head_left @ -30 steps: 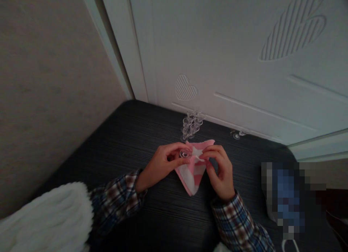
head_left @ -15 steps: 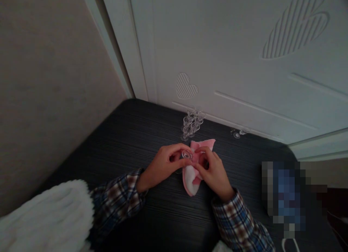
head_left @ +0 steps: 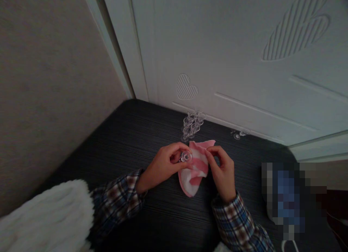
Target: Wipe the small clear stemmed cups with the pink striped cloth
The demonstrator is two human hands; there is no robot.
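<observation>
In the head view my left hand (head_left: 167, 159) is closed, thumb and forefinger gripping a small clear glass (head_left: 186, 156) whose round end faces up. To the right of it, my right hand (head_left: 223, 168) pinches the edge of a pink and white cloth (head_left: 199, 165) between thumb and fingertips. The cloth lies bunched on the dark table, partly under the left fingertips. A cluster of several similar clear glasses (head_left: 192, 125) stands just beyond the cloth.
The dark wood-grained table (head_left: 116, 136) meets a white panel (head_left: 231, 63) with raised hearts at the back. A few more clear pieces (head_left: 239, 134) sit by the panel at right. A pixelated object (head_left: 286, 194) is on the right, with a white loop (head_left: 290, 245) below it.
My right hand has shifted right, away from the glass, and now pinches the cloth's right edge. The cloth is spread wider. My left hand has hardly moved and still holds the glass.
</observation>
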